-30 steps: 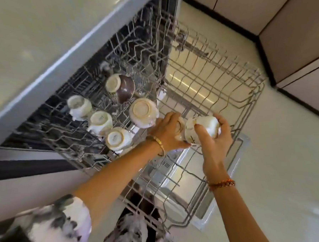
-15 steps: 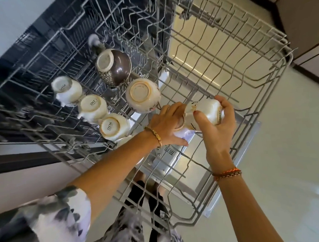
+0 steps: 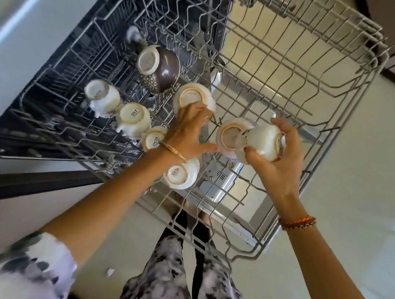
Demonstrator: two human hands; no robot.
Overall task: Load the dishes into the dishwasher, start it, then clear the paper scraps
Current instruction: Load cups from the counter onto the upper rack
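The dishwasher's upper wire rack (image 3: 338,57) is pulled out over the open door. Several white cups (image 3: 134,117) stand upside down along its left side, with a brown bowl (image 3: 162,70) and a cream bowl (image 3: 192,98) behind them. My right hand (image 3: 281,161) grips a white cup (image 3: 262,144) lying on its side above the rack. Just left of that cup, a small cream bowl (image 3: 229,136) sits bottom-up on the wires. My left hand (image 3: 188,131) hovers beside this bowl with fingers spread, thumb close to its rim, holding nothing.
The open dishwasher door (image 3: 235,186) lies under the rack. A grey counter edge (image 3: 15,51) runs along the upper left. A small white paper scrap (image 3: 110,271) lies on the pale floor near my patterned trousers. Dark cabinets stand at the upper right.
My left hand has let go of the small cream bowl, which now sits upside down on the rack. My right hand still holds the white cup, shifted a little right.
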